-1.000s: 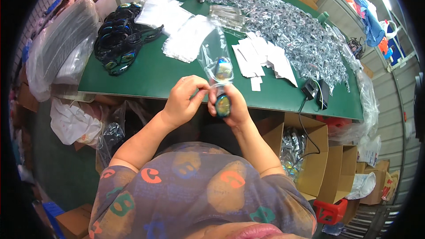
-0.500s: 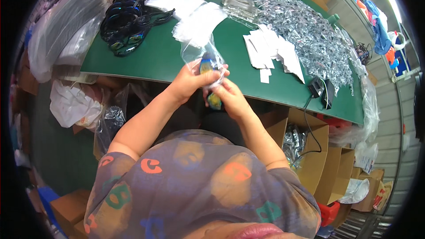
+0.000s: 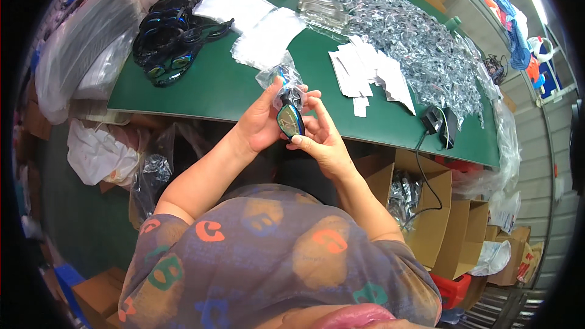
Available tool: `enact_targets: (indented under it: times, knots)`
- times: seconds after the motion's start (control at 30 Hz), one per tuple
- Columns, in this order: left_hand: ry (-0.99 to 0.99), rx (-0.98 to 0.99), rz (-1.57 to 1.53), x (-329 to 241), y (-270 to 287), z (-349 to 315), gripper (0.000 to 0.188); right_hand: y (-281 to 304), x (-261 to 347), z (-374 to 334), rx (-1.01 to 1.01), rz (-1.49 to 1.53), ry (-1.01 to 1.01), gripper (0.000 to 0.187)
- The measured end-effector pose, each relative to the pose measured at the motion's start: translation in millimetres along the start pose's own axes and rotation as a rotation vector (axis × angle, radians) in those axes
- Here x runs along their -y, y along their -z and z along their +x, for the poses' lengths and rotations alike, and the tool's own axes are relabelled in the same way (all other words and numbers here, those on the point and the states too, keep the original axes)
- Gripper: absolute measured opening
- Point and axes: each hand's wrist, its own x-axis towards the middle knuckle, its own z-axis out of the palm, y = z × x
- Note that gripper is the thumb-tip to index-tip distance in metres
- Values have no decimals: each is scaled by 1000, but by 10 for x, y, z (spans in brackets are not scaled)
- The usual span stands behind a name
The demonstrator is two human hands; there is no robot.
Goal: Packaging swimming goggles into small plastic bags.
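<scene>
A pair of swimming goggles (image 3: 289, 120) with mirrored yellow-blue lenses is between my two hands, just over the near edge of the green table. Its upper lens is partly inside a crumpled clear plastic bag (image 3: 286, 75). My left hand (image 3: 261, 120) is closed around the bag and the goggles' upper part. With thumb and fingers, my right hand (image 3: 321, 137) grips the lower lens, which sticks out of the bag. Beyond them lie white paper sheets or sleeves (image 3: 265, 39). A heap of black goggles (image 3: 167, 39) rests at the far left of the table.
A large pile of small clear packets (image 3: 402, 30) covers the table's right side. White cards (image 3: 365, 70) lie in front of it. A black adapter with a cable (image 3: 434, 120) sits near the right edge. Open cardboard boxes (image 3: 436, 225) stand below, and clear plastic sheeting (image 3: 85, 42) is at left.
The lower lens has turned to face up and moved up toward the bag. The bag is more bunched around the upper lens. My right hand has rotated, with its fingers more spread.
</scene>
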Motion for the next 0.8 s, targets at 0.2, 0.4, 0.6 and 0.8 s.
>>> enact_targets:
  times: [0.2,0.4,0.6,0.8]
  knots:
    - [52,13,128,-42,-73,63,59,0,173,18,50,-23,12,100]
    - [181,99,182,55,42,86,63,53,-54,-69,13,12,23,93]
    - [-81,-113,555,128,-7,-72,60,138,-247,-97,-150,5,197,76]
    - [-564,-126,1038,163,-4,-129,12,87,-293,-95,-181,46,223,77]
